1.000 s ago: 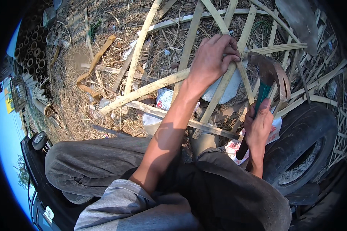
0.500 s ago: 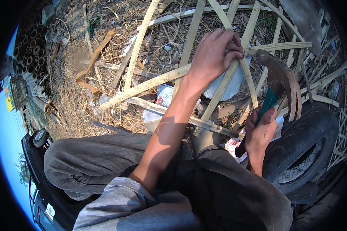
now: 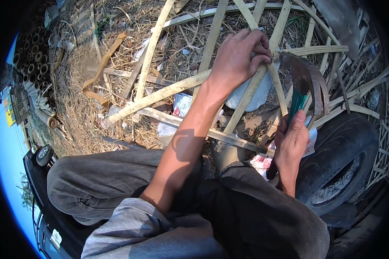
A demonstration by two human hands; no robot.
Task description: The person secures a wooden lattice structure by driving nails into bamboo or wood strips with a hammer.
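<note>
Bamboo strips (image 3: 246, 101) cross one another in an open lattice over the ground in front of me. My left hand (image 3: 242, 56) is closed in a pinch where several strips meet; whatever sits between its fingertips is too small and hidden to name. Close on the right, my right hand (image 3: 291, 142) grips a claw hammer (image 3: 299, 102) by its green and black handle. The rusty hammer head is up, just right of the pinching fingers and apart from them.
A black tyre (image 3: 339, 162) lies at my right beside piled split bamboo. A pale stone (image 3: 254, 94) and plastic scraps (image 3: 182, 103) lie under the lattice. Dry straw covers the ground, with a curled brown strip (image 3: 103, 71) at left. Far left are stacked bamboo poles (image 3: 32, 56) and a dark vehicle (image 3: 39, 203).
The hammer head has swung slightly left, nearer my left hand, and its handle stands more upright. My left hand keeps its pinch at the crossing.
</note>
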